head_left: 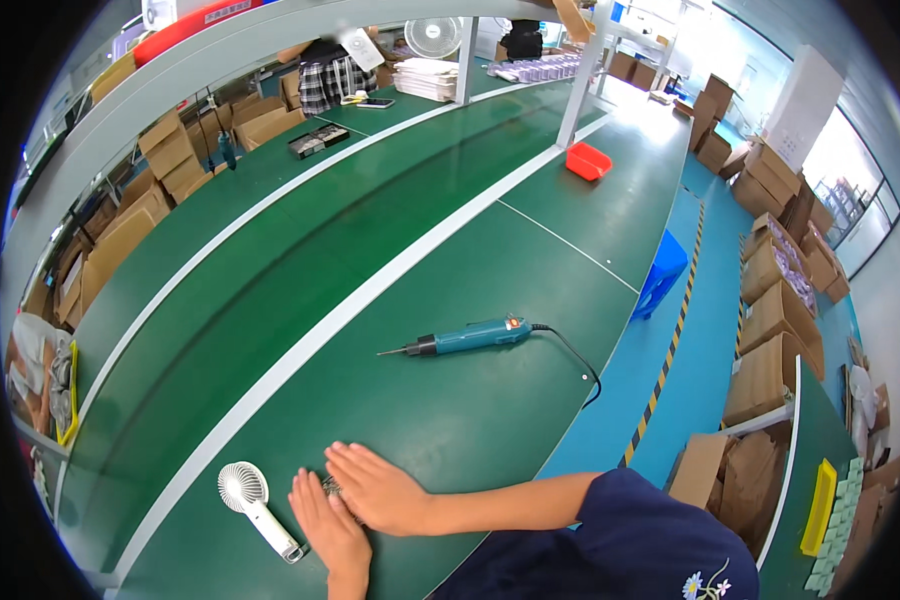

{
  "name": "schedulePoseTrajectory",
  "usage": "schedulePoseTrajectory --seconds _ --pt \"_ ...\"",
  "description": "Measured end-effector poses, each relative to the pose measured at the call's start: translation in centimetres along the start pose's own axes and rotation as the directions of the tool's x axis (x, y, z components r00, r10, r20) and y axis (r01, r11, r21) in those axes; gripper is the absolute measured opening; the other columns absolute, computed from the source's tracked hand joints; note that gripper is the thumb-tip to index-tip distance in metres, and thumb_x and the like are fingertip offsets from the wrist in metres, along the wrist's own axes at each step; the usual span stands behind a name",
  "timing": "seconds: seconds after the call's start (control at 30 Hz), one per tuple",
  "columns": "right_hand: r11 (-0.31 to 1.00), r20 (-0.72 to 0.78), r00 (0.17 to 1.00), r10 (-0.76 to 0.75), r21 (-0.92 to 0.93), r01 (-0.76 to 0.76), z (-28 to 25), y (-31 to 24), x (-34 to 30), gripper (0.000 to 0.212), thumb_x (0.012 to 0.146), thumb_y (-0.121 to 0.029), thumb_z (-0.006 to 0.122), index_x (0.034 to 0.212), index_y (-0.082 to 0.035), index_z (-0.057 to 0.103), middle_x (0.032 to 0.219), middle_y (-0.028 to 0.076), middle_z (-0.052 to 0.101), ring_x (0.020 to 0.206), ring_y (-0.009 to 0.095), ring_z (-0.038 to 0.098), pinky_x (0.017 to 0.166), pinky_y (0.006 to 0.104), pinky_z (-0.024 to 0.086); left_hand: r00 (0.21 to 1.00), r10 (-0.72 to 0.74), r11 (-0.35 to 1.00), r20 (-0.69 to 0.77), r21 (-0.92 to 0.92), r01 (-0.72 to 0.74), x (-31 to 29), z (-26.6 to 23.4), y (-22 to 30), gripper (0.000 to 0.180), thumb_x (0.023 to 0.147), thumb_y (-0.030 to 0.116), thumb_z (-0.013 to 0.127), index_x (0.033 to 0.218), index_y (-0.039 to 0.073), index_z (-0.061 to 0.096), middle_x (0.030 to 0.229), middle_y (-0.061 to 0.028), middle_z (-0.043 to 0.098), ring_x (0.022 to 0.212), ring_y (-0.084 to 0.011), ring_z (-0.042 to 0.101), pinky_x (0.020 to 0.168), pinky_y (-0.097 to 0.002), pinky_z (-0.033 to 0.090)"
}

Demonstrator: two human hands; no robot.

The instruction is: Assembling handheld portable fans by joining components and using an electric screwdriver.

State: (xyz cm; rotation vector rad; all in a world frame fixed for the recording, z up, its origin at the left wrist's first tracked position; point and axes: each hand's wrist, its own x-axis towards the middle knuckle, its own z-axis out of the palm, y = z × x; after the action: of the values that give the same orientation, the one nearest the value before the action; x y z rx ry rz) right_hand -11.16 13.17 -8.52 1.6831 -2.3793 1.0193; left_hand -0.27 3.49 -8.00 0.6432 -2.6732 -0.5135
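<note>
My left hand (328, 525) and my right hand (378, 490) rest side by side on the green tabletop, fingers stretched out. In the gap between them shows a bit of small metallic-looking pieces (331, 486), mostly hidden, so I cannot make out their kind. A white handheld fan (263, 518) lies just left of my left hand, its round head pointing away from me. Farther off, beyond my right hand, lies a teal electric screwdriver (480, 337) with its bit pointing left and a black cord running toward the table's right edge.
A red bin (588, 162) stands near a white post at the far end. A blue stool (660, 275) sits beside the table's right edge. Open cartons (780, 370) line the right side. Across the bench are a dark box (318, 141) and a person in a plaid garment (330, 80).
</note>
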Motion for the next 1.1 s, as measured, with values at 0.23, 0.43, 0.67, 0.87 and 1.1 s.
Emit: schedulePoseTrajectory --seconds 0.23,0.43,0.67,0.87,1.1 --pt "1.0 -0.073 0.997 0.009 -0.019 -0.01 1.3 0.3 2.2 0.049 0.1 -0.023 0.045 0.129 0.016 0.054 0.143 0.03 0.049 0.141 0.041 0.041 0.121 0.048 0.026 0.998 -0.05 0.996 -0.034 0.07 0.052 1.5 -0.2 -1.0 0.048 0.106 0.021 0.036 0.139 -0.012 0.046 0.151 -0.0279 0.041 0.144 -0.0428 0.034 0.121 -0.0524 0.021" --pt "0.999 -0.05 0.999 0.015 -0.046 -0.018 -0.8 2.4 0.1 0.052 0.099 -0.024 0.044 0.132 0.015 0.052 0.146 0.031 0.045 0.143 0.04 0.037 0.122 0.0468 0.024 0.999 0.035 0.999 -0.016 0.02 -0.034 1.9 1.3 2.0 0.047 0.106 0.02 0.037 0.14 -0.011 0.044 0.152 -0.0267 0.04 0.145 -0.0419 0.033 0.121 -0.053 0.019" --pt "1.0 -0.017 1.0 -0.017 -0.013 0.017 0.8 0.0 1.2 0.051 0.099 -0.022 0.044 0.131 0.017 0.052 0.145 0.032 0.047 0.141 0.04 0.041 0.121 0.0467 0.026 0.996 -0.075 0.996 -0.056 0.044 0.078 0.6 -0.2 -0.7 0.047 0.108 0.021 0.034 0.142 -0.009 0.046 0.151 -0.0255 0.043 0.146 -0.0397 0.033 0.122 -0.05 0.019" --pt "0.992 -0.069 0.998 -0.005 -0.129 -0.004 -1.6 2.9 0.8 0.051 0.099 -0.025 0.044 0.129 0.016 0.054 0.142 0.03 0.05 0.139 0.041 0.043 0.12 0.0481 0.028 0.999 -0.007 1.0 -0.044 -0.029 0.006 3.3 1.9 2.5 0.046 0.107 0.02 0.035 0.141 -0.01 0.045 0.151 -0.0254 0.042 0.146 -0.0404 0.032 0.122 -0.0514 0.02" --pt "0.989 -0.115 0.99 -0.083 -0.135 0.067 0.0 1.6 -1.0 0.048 0.097 -0.023 0.048 0.126 0.015 0.056 0.135 0.031 0.055 0.134 0.041 0.048 0.118 0.0495 0.031 0.998 -0.006 0.994 -0.07 -0.11 -0.002 0.5 0.6 2.1 0.05 0.104 0.027 0.04 0.137 -0.009 0.049 0.146 -0.0288 0.046 0.14 -0.0452 0.038 0.119 -0.0516 0.025"
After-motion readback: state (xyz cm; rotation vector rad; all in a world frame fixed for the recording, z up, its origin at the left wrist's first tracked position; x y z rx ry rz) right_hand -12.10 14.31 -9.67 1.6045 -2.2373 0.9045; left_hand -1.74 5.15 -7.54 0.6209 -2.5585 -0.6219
